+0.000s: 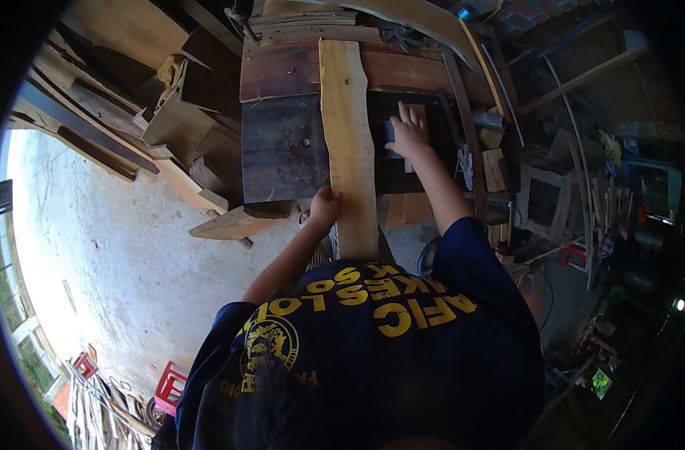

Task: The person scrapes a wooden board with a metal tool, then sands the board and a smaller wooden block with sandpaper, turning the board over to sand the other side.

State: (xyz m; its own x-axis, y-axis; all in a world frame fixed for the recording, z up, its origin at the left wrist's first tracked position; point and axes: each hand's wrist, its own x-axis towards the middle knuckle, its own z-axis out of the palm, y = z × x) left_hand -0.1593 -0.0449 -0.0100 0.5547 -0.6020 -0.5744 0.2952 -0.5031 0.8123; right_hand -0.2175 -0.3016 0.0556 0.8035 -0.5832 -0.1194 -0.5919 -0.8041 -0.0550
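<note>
A long pale wooden board [348,142] with wavy natural edges lies lengthwise over the dark worktable [282,150], its near end reaching my body. My left hand [325,208] is closed around the board's left edge, close to the table's front. To the right of the board, my right hand [410,133] rests over the dark tabletop, fingers pointing away from me and curled at a small grey block [390,130]. Part of that block is hidden by the fingers. Beside and under the same hand lies a small flat piece of wood [417,115].
Wooden offcuts and panels [181,127] are stacked on the left. A long strip of wood [466,135] runs along the table's right side, near a metal cylinder [488,120]. A red plastic stool [170,386] stands on the concrete floor [132,262] behind at left.
</note>
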